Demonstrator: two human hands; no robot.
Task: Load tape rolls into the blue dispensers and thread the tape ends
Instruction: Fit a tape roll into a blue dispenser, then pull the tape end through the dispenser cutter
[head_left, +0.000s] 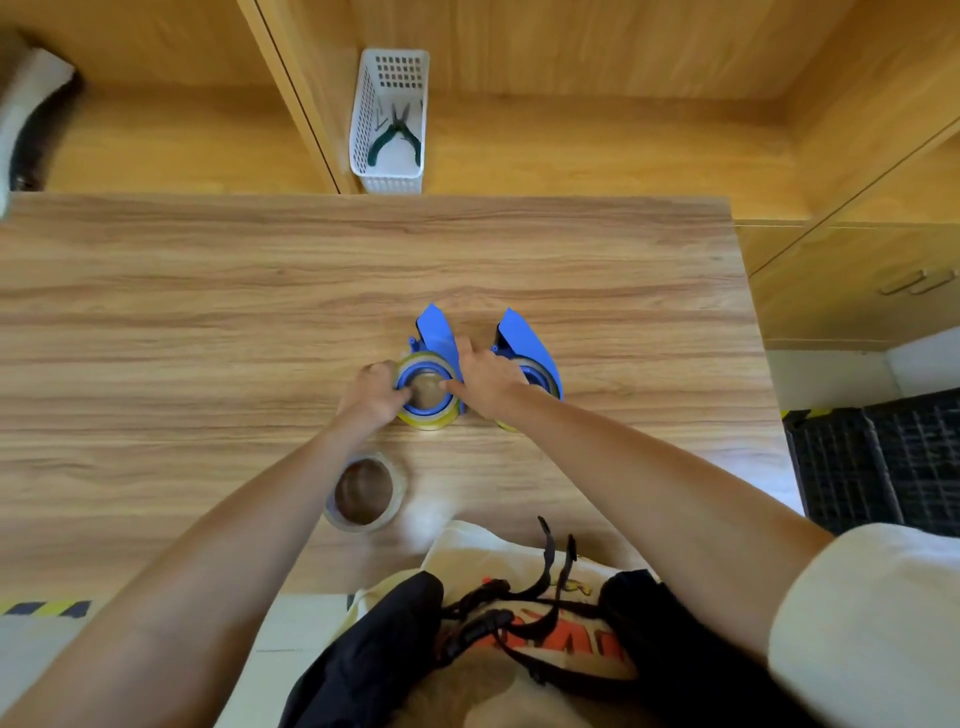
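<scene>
Two blue tape dispensers stand side by side on the wooden table (208, 291). The left dispenser (435, 332) carries a yellowish tape roll (427, 418) on its hub. My left hand (371, 397) grips that roll from the left. My right hand (485, 382) presses on the roll's right side, its fingers lying over the dispenser's body. The right dispenser (524, 338) also holds a roll, mostly hidden behind my right hand. A loose clear tape roll (365, 492) lies flat on the table nearer to me.
A white perforated basket (389, 171) with green-handled pliers (393, 136) stands on the shelf beyond the table's far edge. A black crate (878, 462) sits on the floor to the right. Wooden cabinets run along the back and right.
</scene>
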